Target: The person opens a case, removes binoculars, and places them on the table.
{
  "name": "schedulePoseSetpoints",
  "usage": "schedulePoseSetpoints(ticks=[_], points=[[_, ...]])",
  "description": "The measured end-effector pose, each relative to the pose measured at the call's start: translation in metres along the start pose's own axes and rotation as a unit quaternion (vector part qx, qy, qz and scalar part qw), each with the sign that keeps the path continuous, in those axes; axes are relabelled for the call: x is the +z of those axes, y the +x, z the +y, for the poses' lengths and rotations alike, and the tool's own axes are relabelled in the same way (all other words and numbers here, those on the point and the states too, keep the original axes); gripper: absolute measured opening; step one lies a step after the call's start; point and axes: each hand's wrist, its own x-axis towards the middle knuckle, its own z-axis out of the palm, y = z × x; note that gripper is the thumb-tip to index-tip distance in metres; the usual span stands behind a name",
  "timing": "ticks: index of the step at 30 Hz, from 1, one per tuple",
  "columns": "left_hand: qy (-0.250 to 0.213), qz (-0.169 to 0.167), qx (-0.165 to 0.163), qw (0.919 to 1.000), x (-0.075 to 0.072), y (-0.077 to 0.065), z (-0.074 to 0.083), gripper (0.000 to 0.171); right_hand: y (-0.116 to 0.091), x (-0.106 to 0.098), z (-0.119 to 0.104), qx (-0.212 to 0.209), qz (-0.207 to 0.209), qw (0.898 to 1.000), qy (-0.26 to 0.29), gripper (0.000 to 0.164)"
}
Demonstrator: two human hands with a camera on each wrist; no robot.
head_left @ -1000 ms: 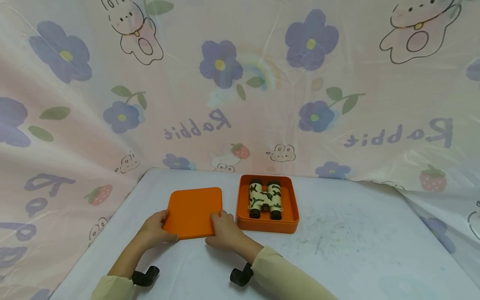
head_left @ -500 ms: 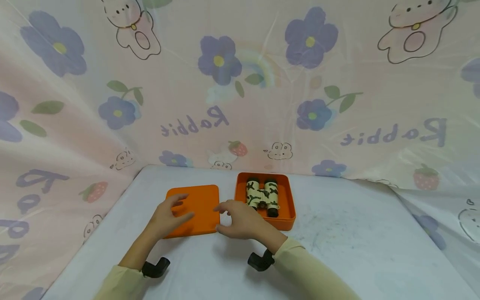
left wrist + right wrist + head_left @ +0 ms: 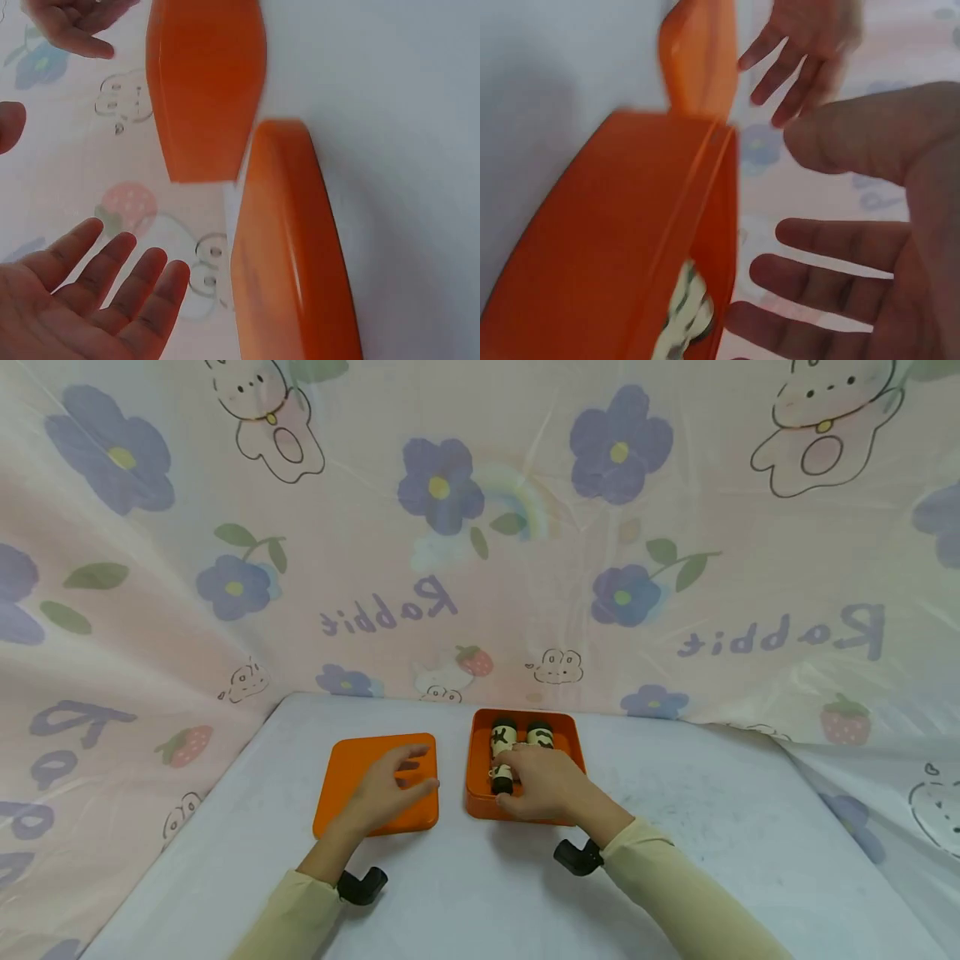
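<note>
Orange box [image 3: 483, 807] is cradling binoculars [image 3: 504, 737], right hand [image 3: 551, 785] and left hand [image 3: 377, 795] hovering empty, a low reach risking a knocked box.

Camouflage binoculars [image 3: 503, 740] in orange box [image 3: 483, 807], orange lid [image 3: 356, 768] alongside.

I'm seeing a pale pink printed sheet [image 3: 540, 602] rising behind a white table [image 3: 720, 843] and running along its sides. Across it I'm picking out purple flowers [image 3: 621, 444] with yellow centres, green leaves [image 3: 96, 575] and a faint rainbow [image 3: 528, 497]. Outlined animal figures [image 3: 280, 443] are leaning near the top, strawberries [image 3: 186, 746] are showing lower down, and I'm reading purple lettering [image 3: 390, 607] that's spelling "Rabbit" in mirror image.
</note>
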Motion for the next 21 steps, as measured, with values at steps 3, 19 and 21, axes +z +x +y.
schedulePoseSetpoints(ticks=[3,19,21], points=[[-0.008,-0.002,-0.010,0.9999,0.009,0.005,0.003,0.066,0.001,-0.001,0.012,0.021,-0.016,1.000,-0.002,0.049],[-0.031,-0.039,-0.020,0.9986,0.042,0.024,0.011,0.084,0.020,0.001,0.051,0.072,-0.056,0.996,-0.009,0.071],[-0.022,-0.044,-0.026,0.9985,0.046,0.026,0.012,0.088,0.023,0.003,0.055,0.079,-0.059,0.995,-0.010,0.071]])
